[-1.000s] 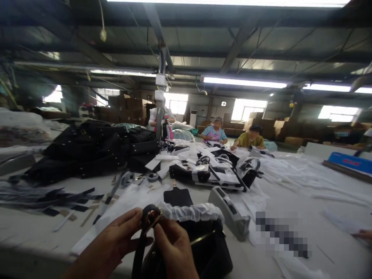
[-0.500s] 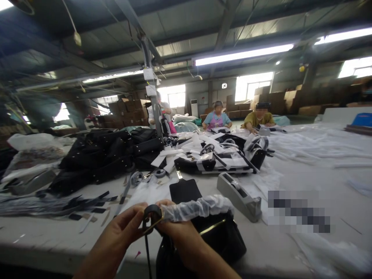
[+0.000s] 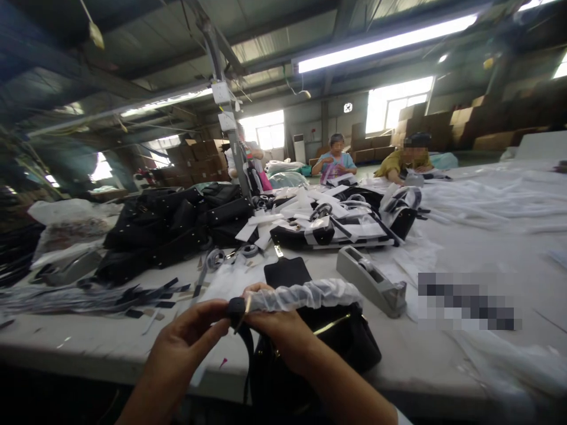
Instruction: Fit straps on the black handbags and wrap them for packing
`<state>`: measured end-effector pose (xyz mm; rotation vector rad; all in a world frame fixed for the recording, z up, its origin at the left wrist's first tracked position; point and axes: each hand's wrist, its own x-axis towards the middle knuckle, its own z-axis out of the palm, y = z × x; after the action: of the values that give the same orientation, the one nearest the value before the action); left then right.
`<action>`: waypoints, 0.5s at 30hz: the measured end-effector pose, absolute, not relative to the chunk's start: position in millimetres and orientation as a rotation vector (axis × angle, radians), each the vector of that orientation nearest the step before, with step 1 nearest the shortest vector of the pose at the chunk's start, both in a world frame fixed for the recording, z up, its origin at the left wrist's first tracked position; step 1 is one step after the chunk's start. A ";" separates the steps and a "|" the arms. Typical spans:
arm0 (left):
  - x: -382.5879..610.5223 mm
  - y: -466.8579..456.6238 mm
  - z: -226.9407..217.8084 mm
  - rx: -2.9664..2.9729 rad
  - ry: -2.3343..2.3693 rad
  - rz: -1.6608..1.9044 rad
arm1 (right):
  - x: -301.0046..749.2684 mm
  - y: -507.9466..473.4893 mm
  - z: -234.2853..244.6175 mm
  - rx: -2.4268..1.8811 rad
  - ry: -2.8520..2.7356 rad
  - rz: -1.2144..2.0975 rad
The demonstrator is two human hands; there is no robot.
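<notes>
A black handbag with a gold zip lies at the table's front edge. Its handle is wrapped in crinkled translucent film. My right hand is closed around the handle's left end, beside a gold buckle. With thumb and fingertips, my left hand pinches the looped black strap at that buckle. The strap's loose length hangs down below. Behind the handle, a black flap with a gold clasp lies flat. The fingertips of my right hand are partly hidden by the handle.
A grey tape dispenser stands right of the bag. Black bags are heaped at the left, with cut strips in front. Wrapped bags and white padding lie mid-table. Two people sit across the table; another stands behind the post.
The strap loop at the buckle has been drawn smaller and flatter between my hands. My view has tilted slightly down. One co-worker across the table has raised a hand; the other leans lower.
</notes>
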<state>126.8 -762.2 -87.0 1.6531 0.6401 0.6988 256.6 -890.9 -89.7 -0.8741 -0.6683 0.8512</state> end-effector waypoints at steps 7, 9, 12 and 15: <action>131.0 -755.6 -87.1 1.437 0.627 0.538 | 263.7 -886.1 -99.7 -0.803 -0.653 0.976; 132.0 -757.1 -85.6 1.417 0.624 0.527 | 265.0 -884.1 -104.0 -0.801 -0.662 0.970; 134.0 -757.8 -84.3 1.452 0.641 0.547 | 265.4 -881.5 -108.2 -0.837 -0.645 0.953; 135.2 -755.6 -85.7 1.479 0.649 0.596 | 263.8 -879.8 -109.7 -0.849 -0.604 0.945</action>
<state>135.2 -755.6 -85.7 1.4785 0.6491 0.5964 263.8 -879.8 -109.7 -0.8487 -0.6043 0.9446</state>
